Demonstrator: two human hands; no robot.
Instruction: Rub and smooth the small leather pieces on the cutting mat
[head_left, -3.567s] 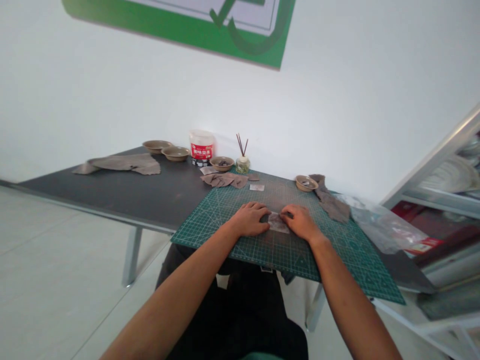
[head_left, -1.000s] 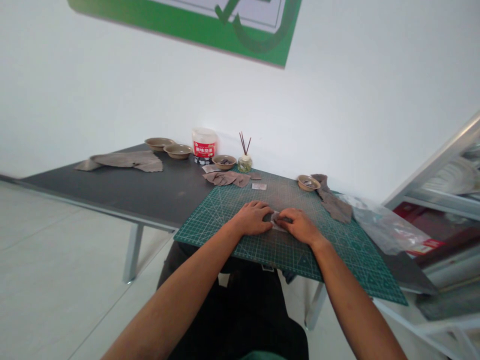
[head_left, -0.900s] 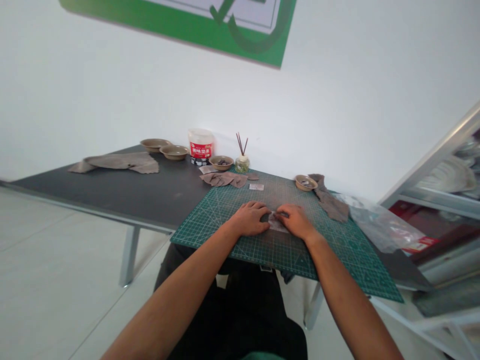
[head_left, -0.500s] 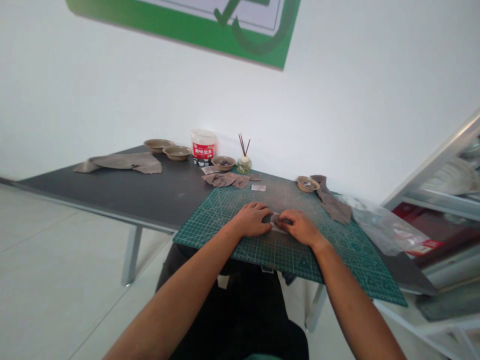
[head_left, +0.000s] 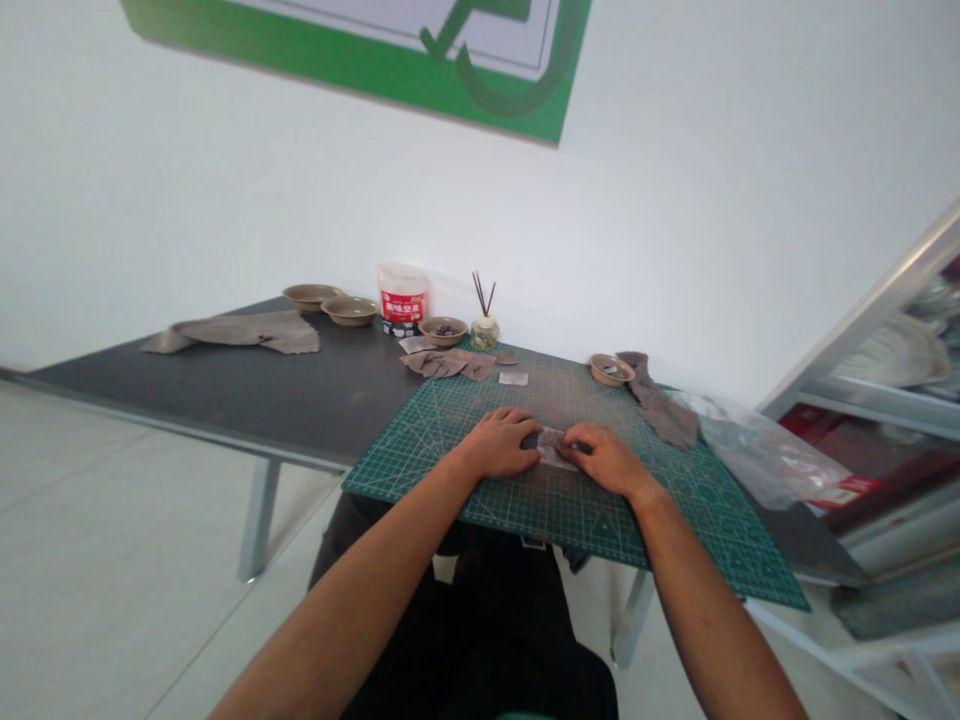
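Note:
A small pale rectangular piece (head_left: 551, 452) lies on the green cutting mat (head_left: 465, 400) between my hands. My left hand (head_left: 501, 443) rests palm down on the mat, its fingers spread and its thumb at the left edge of the piece. At the right side of the piece, my right hand (head_left: 601, 455) has thumb and fingertips pinched on a small dark scrap (head_left: 564, 450), too small to make out clearly. Another small pale rectangle (head_left: 514, 379) lies farther back on the mat.
Brown cloth strips (head_left: 454, 364) lie at the mat's back left, near a bowl (head_left: 444, 331), a white tub (head_left: 403, 300) and a reed diffuser (head_left: 484, 332). A bowl (head_left: 611, 370), cloth (head_left: 664, 410) and plastic bag (head_left: 757, 450) are at the right.
My right hand has shifted slightly right relative to my left hand, and more of the pale piece shows between them. The whole view has moved a little.

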